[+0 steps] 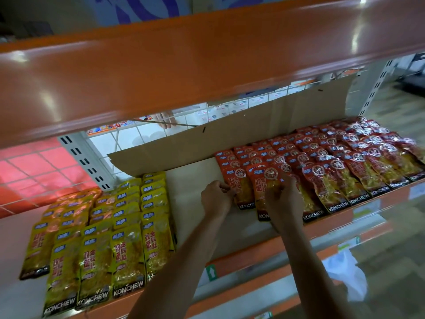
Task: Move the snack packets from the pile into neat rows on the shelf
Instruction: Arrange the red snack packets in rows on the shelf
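Left hand, right hand touch red packets under orange shelf.

Left hand: the edge of the leftmost red packet is pinched.
Right hand: laid over the neighbouring red packet; grip obscured.
Yellow packets: ranged in rows on the shelf, left side.

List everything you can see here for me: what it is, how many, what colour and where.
red snack packets: many, red, overlapping rows on the shelf's right
yellow snack packets: many, yellow, rows on the shelf's left
cardboard sheet: one, brown, upright along the back
shelf: one, pale top, orange front edge
upper shelf: one, orange, overhead
white bag: one, lower right
left hand: pinches a front red packet's edge
right hand: on a front red packet, grip unclear
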